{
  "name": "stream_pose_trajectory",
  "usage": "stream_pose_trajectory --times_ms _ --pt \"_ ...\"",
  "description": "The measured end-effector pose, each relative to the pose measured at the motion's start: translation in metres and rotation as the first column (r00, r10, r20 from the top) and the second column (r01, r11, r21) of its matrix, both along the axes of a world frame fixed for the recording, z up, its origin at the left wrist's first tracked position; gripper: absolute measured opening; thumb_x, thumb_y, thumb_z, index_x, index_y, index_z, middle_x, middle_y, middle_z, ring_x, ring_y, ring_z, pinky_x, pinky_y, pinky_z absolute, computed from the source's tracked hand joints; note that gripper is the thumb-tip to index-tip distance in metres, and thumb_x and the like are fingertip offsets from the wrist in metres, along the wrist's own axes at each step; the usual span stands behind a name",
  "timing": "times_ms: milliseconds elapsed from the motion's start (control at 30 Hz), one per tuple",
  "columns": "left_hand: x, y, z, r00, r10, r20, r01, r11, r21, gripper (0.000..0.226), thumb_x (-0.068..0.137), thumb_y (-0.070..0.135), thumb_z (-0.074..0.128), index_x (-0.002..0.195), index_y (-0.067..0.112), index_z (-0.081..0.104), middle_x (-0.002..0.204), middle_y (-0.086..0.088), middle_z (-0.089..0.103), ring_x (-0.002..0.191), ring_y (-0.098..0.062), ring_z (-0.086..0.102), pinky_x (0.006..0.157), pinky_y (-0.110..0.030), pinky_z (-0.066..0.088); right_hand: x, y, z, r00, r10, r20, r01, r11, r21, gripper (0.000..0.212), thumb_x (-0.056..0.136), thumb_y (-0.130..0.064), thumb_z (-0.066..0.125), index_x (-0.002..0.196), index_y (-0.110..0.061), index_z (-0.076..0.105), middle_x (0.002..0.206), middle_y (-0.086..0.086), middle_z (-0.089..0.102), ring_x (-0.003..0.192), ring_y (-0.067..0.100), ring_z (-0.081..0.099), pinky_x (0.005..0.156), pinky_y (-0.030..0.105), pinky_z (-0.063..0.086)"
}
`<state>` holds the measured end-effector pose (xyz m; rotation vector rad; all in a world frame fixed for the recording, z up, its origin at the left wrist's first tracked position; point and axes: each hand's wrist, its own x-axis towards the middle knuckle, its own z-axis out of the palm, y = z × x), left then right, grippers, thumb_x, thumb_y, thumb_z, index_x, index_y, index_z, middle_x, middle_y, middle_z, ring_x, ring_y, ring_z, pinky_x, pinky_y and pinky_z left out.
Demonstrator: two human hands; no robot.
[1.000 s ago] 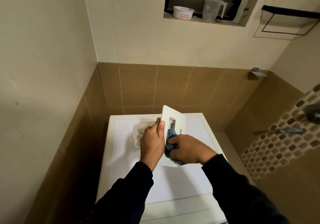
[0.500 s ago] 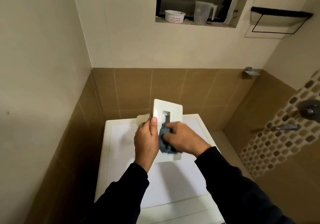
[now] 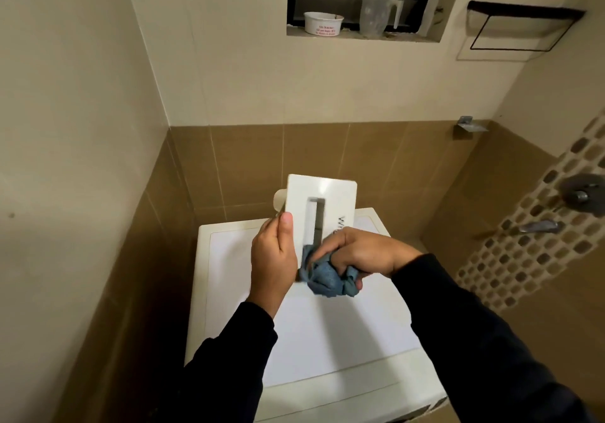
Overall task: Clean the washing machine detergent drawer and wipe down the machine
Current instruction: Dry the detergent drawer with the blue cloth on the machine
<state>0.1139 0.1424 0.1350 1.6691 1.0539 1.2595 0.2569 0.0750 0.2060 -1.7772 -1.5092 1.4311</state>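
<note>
I hold the white detergent drawer (image 3: 322,196) up on end above the washing machine (image 3: 327,341), its front panel with the slot handle facing me. My left hand (image 3: 273,259) grips its left edge, thumb on the panel. My right hand (image 3: 363,252) is closed on a crumpled blue cloth (image 3: 327,275) pressed against the lower part of the panel. The drawer's lower end is hidden behind both hands.
The machine stands in a corner between tiled walls. A window ledge above holds a white tub (image 3: 322,22) and a clear measuring jug (image 3: 376,13). A black wire rack (image 3: 523,26) hangs at the upper right; shower taps (image 3: 579,195) are on the right wall.
The drawer has been lifted off the machine top and turned more upright to face me. The cloth hand has slid down toward the panel's lower end.
</note>
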Motion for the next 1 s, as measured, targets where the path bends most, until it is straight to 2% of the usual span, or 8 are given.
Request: stream_pose_trajectory --times_ms 100,200,300,400,700,800,900,1000 --pt "-0.004 0.01 0.001 0.996 0.042 0.072 -0.037 0.997 -0.07 0.047 0.102 0.044 0.033 0.096 0.011 0.065 0.088 -0.002 0.068 0.087 -0.017 0.062 0.08 -0.03 0.05 0.009 -0.009 -0.008 0.969 -0.171 -0.176 0.204 0.96 0.191 0.04 0.061 -0.005 0.044 0.089 -0.006 0.074 0.065 0.019 0.054 0.045 0.02 0.045 0.042 0.018 0.035" --pt "-0.004 0.007 0.005 0.991 0.058 0.118 -0.042 0.991 -0.13 0.043 0.104 0.038 0.034 0.086 0.01 0.062 0.075 -0.004 0.061 0.074 -0.01 0.055 0.073 -0.021 0.043 0.011 -0.006 -0.01 0.875 -0.392 -0.283 0.483 0.744 0.461 0.029 0.069 -0.009 0.048 0.088 -0.007 0.069 0.067 0.013 0.059 0.052 0.015 0.051 0.046 0.023 0.041" --pt "0.003 0.004 0.006 0.993 0.047 0.112 -0.032 0.99 -0.137 0.038 0.104 0.038 0.034 0.073 0.025 0.052 0.066 0.011 0.054 0.066 -0.004 0.049 0.07 -0.027 0.043 -0.015 -0.004 -0.011 0.889 -0.458 -0.005 0.341 0.656 0.673 0.03 0.073 -0.02 0.054 0.101 -0.016 0.065 0.088 -0.007 0.064 0.077 0.009 0.058 0.072 0.025 0.048" --pt "0.001 0.009 0.002 0.989 0.073 0.126 -0.055 0.988 -0.145 0.041 0.102 0.045 0.034 0.071 0.026 0.054 0.069 0.009 0.06 0.073 -0.016 0.058 0.075 -0.039 0.051 -0.046 -0.013 -0.023 0.841 -0.374 0.39 0.022 0.744 0.668 0.033 0.078 -0.041 0.062 0.108 -0.026 0.059 0.095 -0.008 0.062 0.082 0.014 0.056 0.071 0.029 0.047" --pt "-0.01 0.013 -0.01 0.964 0.08 0.255 -0.013 0.967 -0.253 0.038 0.1 0.053 0.034 0.074 0.035 0.054 0.082 -0.003 0.061 0.081 -0.018 0.057 0.083 -0.043 0.053 -0.036 -0.034 -0.025 0.824 -0.123 0.553 -0.197 0.852 0.484 0.026 0.072 -0.043 0.071 0.073 -0.031 0.049 0.077 -0.013 0.053 0.07 0.013 0.049 0.058 0.03 0.04" --pt "-0.012 0.011 -0.009 0.942 0.145 0.303 -0.046 0.95 -0.309 0.036 0.105 0.04 0.033 0.076 0.036 0.055 0.076 0.015 0.059 0.074 0.0 0.055 0.077 -0.019 0.046 -0.019 -0.04 -0.023 0.752 -0.335 0.568 -0.026 0.846 0.532 0.021 0.068 -0.042 0.065 0.074 -0.03 0.049 0.079 -0.01 0.053 0.075 0.017 0.05 0.057 0.03 0.033" --pt "-0.009 0.004 -0.013 0.92 0.143 0.365 0.004 0.928 -0.373 0.038 0.105 0.039 0.034 0.074 0.035 0.055 0.072 0.019 0.056 0.069 0.008 0.053 0.075 -0.011 0.041 -0.008 -0.032 -0.014 0.665 -0.655 0.359 0.23 0.637 0.736 0.011 0.073 -0.025 0.059 0.083 -0.022 0.055 0.084 0.0 0.053 0.077 0.018 0.048 0.062 0.031 0.031" --pt "0.003 -0.005 -0.013 0.912 0.095 0.4 0.071 0.922 -0.381 0.037 0.106 0.035 0.034 0.08 0.032 0.06 0.075 0.025 0.067 0.079 0.011 0.059 0.081 -0.011 0.044 -0.027 -0.022 -0.016 0.757 -0.587 0.288 0.201 0.628 0.752 0.024 0.07 -0.027 0.056 0.092 -0.017 0.059 0.091 0.0 0.051 0.081 0.015 0.047 0.065 0.026 0.031"
